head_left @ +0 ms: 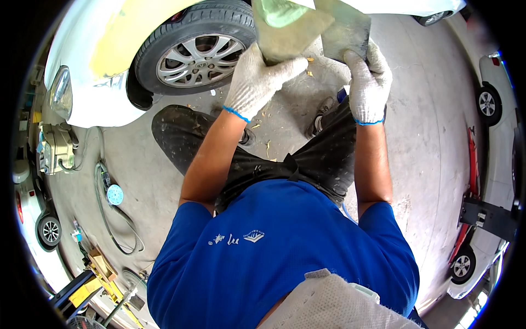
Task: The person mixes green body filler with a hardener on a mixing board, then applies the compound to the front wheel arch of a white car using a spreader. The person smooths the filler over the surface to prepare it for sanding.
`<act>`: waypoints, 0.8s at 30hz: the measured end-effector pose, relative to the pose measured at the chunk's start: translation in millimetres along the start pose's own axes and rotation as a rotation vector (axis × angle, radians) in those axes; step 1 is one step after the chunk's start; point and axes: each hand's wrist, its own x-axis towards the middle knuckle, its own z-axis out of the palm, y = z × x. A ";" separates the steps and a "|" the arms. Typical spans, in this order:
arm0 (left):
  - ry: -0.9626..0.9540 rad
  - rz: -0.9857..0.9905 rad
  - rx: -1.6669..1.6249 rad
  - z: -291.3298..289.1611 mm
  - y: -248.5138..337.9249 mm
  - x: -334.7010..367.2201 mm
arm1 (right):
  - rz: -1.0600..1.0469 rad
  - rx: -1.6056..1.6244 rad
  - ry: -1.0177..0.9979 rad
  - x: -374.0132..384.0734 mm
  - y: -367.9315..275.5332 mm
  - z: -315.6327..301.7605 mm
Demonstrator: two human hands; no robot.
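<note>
Right of the wheel [181,64], I see the left hand [256,78] gripping a tan plate [293,41], the right hand [369,85] a grey plate [346,35]. Tilting could slide the green paste [280,13] off.

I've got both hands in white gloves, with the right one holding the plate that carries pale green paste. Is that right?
Not quite: the head view shows the plate with pale green paste in the left hand, not the right. Both do wear white gloves.
</note>
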 end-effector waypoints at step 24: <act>-0.059 -0.149 0.106 -2.8 16.6 3.3 | -0.136 -0.249 -0.070 -2.9 -2.7 1.4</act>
